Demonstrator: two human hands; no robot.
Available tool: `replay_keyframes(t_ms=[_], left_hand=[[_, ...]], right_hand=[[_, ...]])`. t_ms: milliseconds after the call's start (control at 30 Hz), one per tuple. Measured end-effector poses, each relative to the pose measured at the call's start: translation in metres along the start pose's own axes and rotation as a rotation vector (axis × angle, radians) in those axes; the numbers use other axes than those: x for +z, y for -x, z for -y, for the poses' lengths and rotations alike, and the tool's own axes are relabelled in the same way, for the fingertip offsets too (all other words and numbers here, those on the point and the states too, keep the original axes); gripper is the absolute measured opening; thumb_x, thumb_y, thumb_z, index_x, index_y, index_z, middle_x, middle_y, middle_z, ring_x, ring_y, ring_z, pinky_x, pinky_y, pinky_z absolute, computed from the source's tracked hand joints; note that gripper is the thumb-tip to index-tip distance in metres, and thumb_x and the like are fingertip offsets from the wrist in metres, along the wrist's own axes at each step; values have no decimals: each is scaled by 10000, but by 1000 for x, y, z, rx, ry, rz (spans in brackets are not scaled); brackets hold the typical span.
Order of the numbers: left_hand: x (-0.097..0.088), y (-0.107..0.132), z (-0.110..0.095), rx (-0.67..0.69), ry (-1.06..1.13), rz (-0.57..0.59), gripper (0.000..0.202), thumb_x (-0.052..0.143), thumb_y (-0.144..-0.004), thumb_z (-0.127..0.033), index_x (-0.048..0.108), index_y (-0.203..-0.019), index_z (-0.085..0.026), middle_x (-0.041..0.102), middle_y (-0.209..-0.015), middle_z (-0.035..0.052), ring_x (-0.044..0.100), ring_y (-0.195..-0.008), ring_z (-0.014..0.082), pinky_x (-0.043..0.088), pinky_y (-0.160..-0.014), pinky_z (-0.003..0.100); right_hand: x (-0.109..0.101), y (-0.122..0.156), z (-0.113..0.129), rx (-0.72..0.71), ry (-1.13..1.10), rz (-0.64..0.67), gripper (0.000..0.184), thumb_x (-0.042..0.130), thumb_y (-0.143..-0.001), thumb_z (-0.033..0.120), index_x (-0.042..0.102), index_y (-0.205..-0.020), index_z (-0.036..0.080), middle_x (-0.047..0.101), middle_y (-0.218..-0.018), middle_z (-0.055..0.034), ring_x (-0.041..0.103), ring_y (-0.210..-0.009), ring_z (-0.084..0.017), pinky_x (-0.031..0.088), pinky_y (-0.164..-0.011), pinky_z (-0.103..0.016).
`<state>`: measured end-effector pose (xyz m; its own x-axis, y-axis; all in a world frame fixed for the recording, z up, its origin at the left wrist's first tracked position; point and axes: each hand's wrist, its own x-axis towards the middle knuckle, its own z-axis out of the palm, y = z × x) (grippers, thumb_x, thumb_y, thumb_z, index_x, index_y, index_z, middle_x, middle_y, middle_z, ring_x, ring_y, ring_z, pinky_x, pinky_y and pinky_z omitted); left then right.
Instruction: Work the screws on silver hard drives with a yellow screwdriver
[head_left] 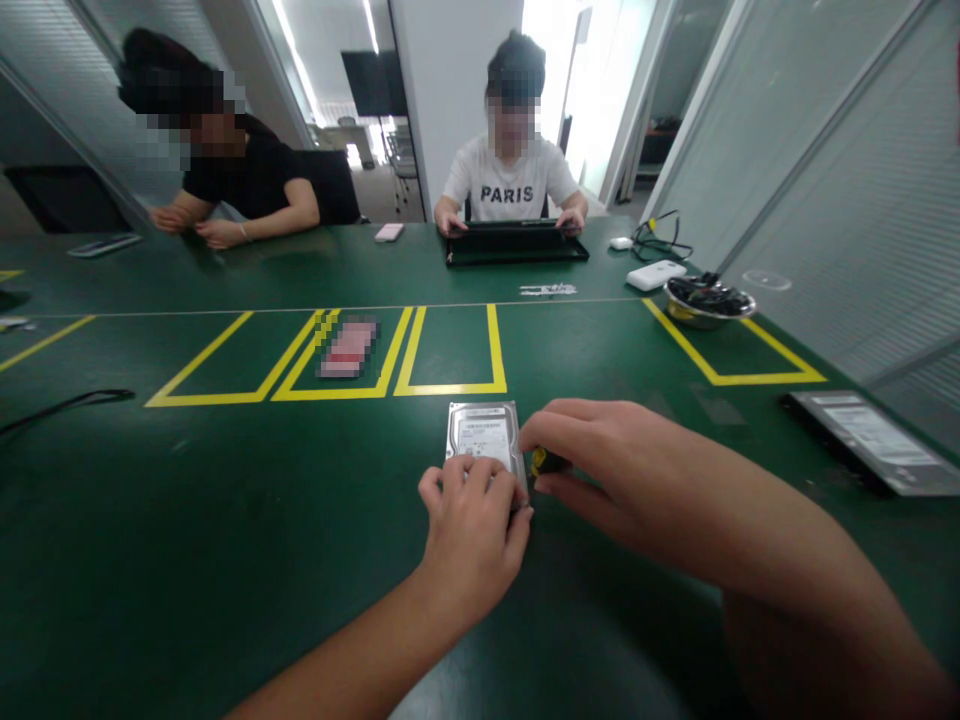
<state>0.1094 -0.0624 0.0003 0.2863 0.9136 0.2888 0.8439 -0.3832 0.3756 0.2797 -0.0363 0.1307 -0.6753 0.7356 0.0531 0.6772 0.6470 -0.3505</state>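
A silver hard drive (pixel 480 428) with a white label lies on the green table in front of me. My left hand (pixel 476 520) is closed over its near end, fingers bent across the top and the thumb at the right edge. Just right of the drive, my right hand (pixel 592 455) pinches a small black and yellow tool (pixel 540 461) between thumb and fingers. It looks like a screwdriver handle; most of it is hidden in the hand, and I cannot tell whether it touches the drive.
A larger drive (pixel 877 440) lies at the right. Beyond it stands a metal bowl (pixel 705 318) of dark parts. Yellow tape (pixel 450 389) marks boxes on the table, one holding a pink item (pixel 349 350). Two people sit opposite, one holding a black panel (pixel 517 245).
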Motion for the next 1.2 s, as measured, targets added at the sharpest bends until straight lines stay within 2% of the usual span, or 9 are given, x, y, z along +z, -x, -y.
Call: replay_keyframes(t_ms=[167,300,400,500,600,733,900,1067,1200], left_hand=[[-2,-1,0,-15,4,1,103,636,-842,-236,589,-933,-226,636,-1020,39,466,-1045,299,289,-906,541],[-4,0,0,-18,10,-8,127,662,-827,-250,577,-917,-225,636,-984,33,472,-1029,294,286,-904,531],[-7,2,-1,-8,3,2,163,684,-814,-274,578,-929,-228,637,-999,34,473,-1030,297,285,-898,529],[-9,5,0,30,-4,-5,117,655,-843,-298,578,-894,-225,636,-978,36,476,-1002,292,300,-865,511],[-8,8,3,170,-15,28,91,556,-905,-269,564,-834,-213,625,-903,37,484,-918,261,334,-793,456],[-5,10,5,416,-54,114,88,513,-899,-207,545,-817,-201,596,-826,32,483,-852,239,360,-752,425],[-3,11,4,598,-75,203,20,543,-843,-186,528,-836,-195,596,-851,39,495,-845,238,378,-717,418],[-1,11,5,661,-58,272,46,553,-829,-176,516,-850,-194,602,-852,33,505,-838,225,398,-730,402],[-2,11,5,657,-52,285,42,547,-837,-174,512,-851,-193,610,-862,35,509,-850,224,403,-742,398]], right_hand=[[5,-2,-2,-26,10,30,88,579,-895,114,580,-937,191,622,-921,3,563,-782,-133,374,-678,-260],[-5,4,-3,-9,29,0,59,586,-888,143,573,-894,200,621,-879,10,549,-739,-128,357,-642,-256],[-16,14,-5,26,45,-87,62,577,-894,178,591,-938,220,632,-870,18,563,-745,-129,367,-653,-252],[-19,16,-10,152,119,-230,47,594,-874,215,590,-921,215,627,-823,13,556,-713,-140,367,-646,-264],[-12,8,-15,294,273,-315,39,595,-847,198,571,-878,194,599,-778,-8,527,-693,-161,341,-633,-286],[2,-5,-16,384,406,-277,42,557,-857,212,530,-844,184,571,-800,-42,502,-696,-174,296,-598,-297],[16,-16,-8,487,463,-241,47,492,-885,180,531,-908,168,561,-835,-64,486,-662,-164,246,-547,-296],[36,-12,-16,527,544,-223,157,402,-933,129,550,-973,162,534,-912,-82,446,-579,-132,245,-517,-286],[57,10,-37,532,578,-216,228,376,-954,109,594,-909,160,501,-993,-110,496,-657,-136,370,-604,-275]])
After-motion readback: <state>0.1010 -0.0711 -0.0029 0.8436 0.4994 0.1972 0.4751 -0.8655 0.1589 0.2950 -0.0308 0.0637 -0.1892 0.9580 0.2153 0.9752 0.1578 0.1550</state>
